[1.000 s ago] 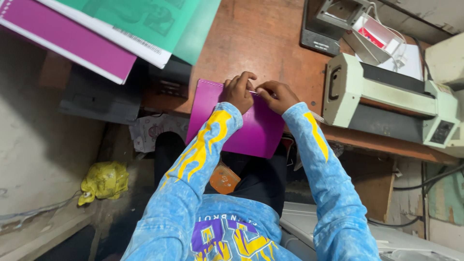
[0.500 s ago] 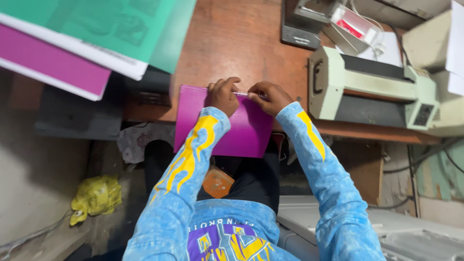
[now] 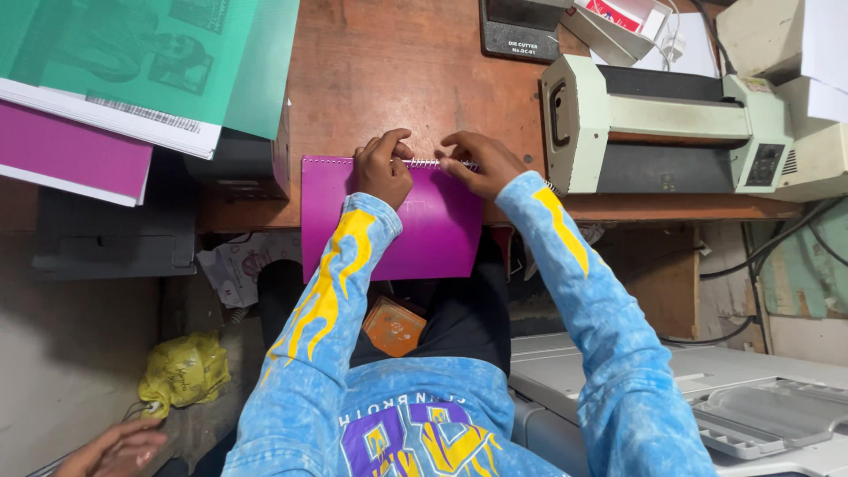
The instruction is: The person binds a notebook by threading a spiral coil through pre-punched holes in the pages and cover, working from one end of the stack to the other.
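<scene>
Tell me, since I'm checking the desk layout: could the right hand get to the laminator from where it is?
Probably yes. The right hand is at the spiral wire on the purple booklet, and the laminator stands just to its right on the wooden desk, with nothing between them.

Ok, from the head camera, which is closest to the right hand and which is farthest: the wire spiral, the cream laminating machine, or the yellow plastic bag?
1. Wire spiral: under the right hand fingertips, along the purple notebook top edge.
2. Cream laminating machine: just to the hand's right on the wooden desk.
3. Yellow plastic bag: far lower left, on the floor.
</scene>
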